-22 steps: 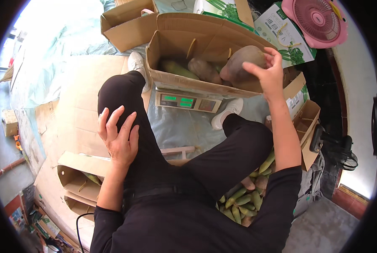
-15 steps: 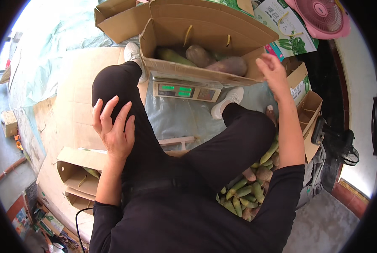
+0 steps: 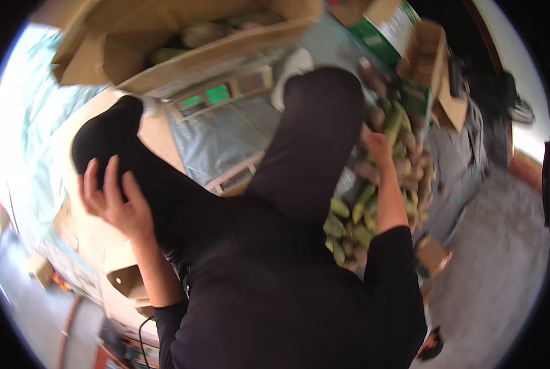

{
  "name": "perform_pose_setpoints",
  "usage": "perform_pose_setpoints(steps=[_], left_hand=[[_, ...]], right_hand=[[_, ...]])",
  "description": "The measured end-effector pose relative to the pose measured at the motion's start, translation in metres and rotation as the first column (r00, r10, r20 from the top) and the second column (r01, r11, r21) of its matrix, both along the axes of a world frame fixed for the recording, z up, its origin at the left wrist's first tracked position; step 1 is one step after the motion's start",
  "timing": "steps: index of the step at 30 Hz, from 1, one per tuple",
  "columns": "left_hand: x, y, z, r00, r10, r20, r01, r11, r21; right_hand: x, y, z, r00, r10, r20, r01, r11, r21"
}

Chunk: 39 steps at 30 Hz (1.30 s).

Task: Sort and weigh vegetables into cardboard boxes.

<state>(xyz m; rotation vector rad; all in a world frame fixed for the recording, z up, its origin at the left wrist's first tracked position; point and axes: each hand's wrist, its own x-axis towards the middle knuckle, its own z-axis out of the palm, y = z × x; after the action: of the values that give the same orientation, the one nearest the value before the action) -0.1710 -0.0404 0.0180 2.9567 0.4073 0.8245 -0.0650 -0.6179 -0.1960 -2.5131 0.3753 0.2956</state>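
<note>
My left hand (image 3: 116,200) hovers by my left thigh, fingers spread and holding nothing. On the right, my right hand (image 3: 378,147) is beside my right knee, at the edge of a pile of green and brownish-pink root vegetables (image 3: 404,163). Its fingers are blurred and partly hidden, so I cannot make out whether they hold anything. Ahead of me an open cardboard box (image 3: 195,64) rests on a digital scale (image 3: 223,92) with lit green displays. Several large root vegetables (image 3: 204,35) lie inside the box.
Beyond the pile stand open cardboard cartons (image 3: 424,52), one green and white. Another carton (image 3: 127,280) lies by my left forearm. A low wooden frame (image 3: 235,175) sits between my legs. Grey cloth (image 3: 462,160) borders the pile on the right.
My right hand has left the box's right end and come back to the vegetable pile. My left hand stays spread near my left leg. The view has turned toward the right.
</note>
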Motion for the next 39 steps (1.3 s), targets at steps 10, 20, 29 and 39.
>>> perform_pose_setpoints(steps=[10,20,29,39], left_hand=[[0.039,0.0,0.004,0.99,-0.129,0.049,0.118,0.976,0.183],[0.046,0.0,0.003,0.993,-0.121,0.011,0.119,0.985,0.128],[0.053,-0.014,0.018,0.995,-0.068,-0.068,0.073,0.995,0.072],[0.074,-0.019,0.028,0.975,-0.142,-0.172,0.141,0.99,-0.018]], right_hand=[[-0.234,-0.06,-0.016,0.75,-0.427,-0.505,0.278,0.897,-0.345],[-0.226,0.058,-0.023,0.559,0.116,-0.821,-0.517,0.823,-0.236],[-0.295,0.084,-0.116,0.395,0.243,-0.886,-0.822,0.525,-0.223],[-0.3,0.049,-0.151,0.541,0.138,-0.83,-0.562,0.793,-0.235]])
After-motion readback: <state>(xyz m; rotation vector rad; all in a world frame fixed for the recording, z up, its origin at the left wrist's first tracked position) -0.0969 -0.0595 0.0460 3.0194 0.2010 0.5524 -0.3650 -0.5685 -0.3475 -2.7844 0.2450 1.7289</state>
